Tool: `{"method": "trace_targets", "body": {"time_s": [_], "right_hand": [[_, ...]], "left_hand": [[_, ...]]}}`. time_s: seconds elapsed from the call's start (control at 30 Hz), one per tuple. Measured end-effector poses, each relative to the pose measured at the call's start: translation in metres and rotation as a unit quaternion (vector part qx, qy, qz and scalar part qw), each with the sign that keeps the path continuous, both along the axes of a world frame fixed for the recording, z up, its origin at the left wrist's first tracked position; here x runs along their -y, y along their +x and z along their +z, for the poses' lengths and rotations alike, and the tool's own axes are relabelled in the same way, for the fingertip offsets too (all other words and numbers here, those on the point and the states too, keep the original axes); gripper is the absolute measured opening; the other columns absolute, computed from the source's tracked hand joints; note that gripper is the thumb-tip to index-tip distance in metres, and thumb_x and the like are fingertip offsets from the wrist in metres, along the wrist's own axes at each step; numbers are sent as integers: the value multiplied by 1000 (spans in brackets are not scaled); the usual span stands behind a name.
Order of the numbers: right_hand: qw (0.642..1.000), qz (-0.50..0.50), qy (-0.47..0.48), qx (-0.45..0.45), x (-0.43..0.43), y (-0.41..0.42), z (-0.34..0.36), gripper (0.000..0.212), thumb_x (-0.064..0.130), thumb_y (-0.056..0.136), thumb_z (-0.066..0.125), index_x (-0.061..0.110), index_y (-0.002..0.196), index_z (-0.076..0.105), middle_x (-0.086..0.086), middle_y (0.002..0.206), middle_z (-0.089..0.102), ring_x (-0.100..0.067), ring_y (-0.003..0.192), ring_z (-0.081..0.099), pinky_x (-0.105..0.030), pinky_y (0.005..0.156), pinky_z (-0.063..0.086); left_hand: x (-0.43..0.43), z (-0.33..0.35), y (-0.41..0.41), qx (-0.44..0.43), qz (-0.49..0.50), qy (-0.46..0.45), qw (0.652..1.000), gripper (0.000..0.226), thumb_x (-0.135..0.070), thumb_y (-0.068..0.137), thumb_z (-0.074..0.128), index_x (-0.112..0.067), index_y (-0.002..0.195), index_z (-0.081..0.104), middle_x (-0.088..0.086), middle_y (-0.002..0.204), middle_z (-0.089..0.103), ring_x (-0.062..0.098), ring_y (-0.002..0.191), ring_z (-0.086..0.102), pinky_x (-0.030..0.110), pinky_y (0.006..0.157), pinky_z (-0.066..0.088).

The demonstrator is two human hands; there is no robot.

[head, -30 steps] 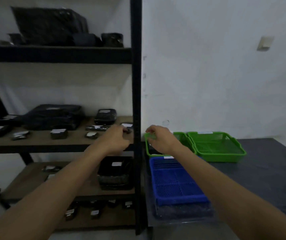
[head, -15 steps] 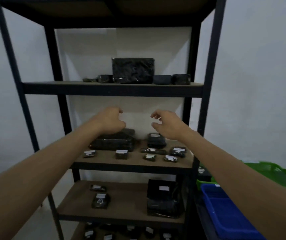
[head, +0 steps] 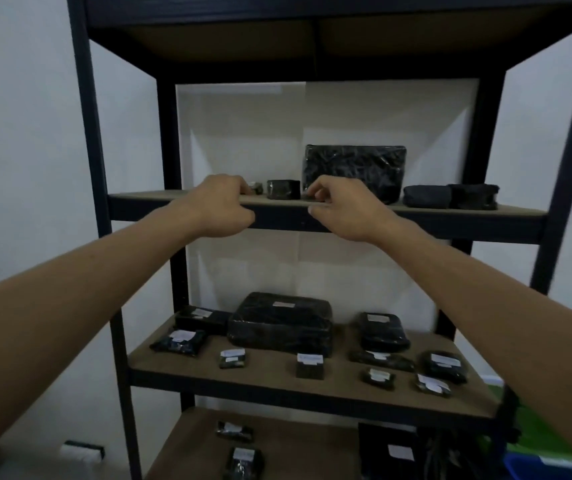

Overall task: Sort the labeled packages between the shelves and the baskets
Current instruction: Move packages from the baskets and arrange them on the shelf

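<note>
A pale, plain wall [head: 28,168] fills the left side and shows again in a strip at the far right. In the middle hangs a whiter backing sheet [head: 243,133], with a vertical seam running down its centre and faint diagonal creases near its side edges. Low on the left, where the wall meets the grey floor [head: 28,471], lies a small oblong object [head: 83,451], dark on top with a lighter side, too blurred to identify.
</note>
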State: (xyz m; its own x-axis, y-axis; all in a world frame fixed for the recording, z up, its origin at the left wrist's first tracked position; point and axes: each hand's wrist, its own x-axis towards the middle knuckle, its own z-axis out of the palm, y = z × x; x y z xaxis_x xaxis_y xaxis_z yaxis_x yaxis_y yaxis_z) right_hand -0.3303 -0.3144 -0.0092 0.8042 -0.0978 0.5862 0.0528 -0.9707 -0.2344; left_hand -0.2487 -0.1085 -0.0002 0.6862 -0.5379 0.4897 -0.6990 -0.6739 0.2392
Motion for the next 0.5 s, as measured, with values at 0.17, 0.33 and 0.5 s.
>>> {"method": "trace_targets", "body": {"time_s": [0.17,0.33,0.5], "right_hand": [[1000,11,-13,1,9,69,20,34,27,93,60,19,125,57,-2,123,59,-14,104,55,-26,84,46],[999,22,-38,0,10,133,35,34,27,93,59,19,126,57,-3,126,59,-18,111,56,-28,90,47],[999,25,-35,1,-2,193,39,36,26,91,58,20,127,57,-4,128,58,-20,113,56,-31,95,47]], "left_hand": [[13,13,62,3,4,-1,1000,53,-22,86,60,-15,137,49,7,135,52,21,109,53,25,81,40],[21,23,127,-11,26,-10,1000,54,-29,90,58,-14,140,45,9,141,49,24,125,49,28,95,39],[24,22,189,-27,32,0,999,55,-31,90,58,-14,141,44,9,139,50,23,124,49,28,94,39]]}}
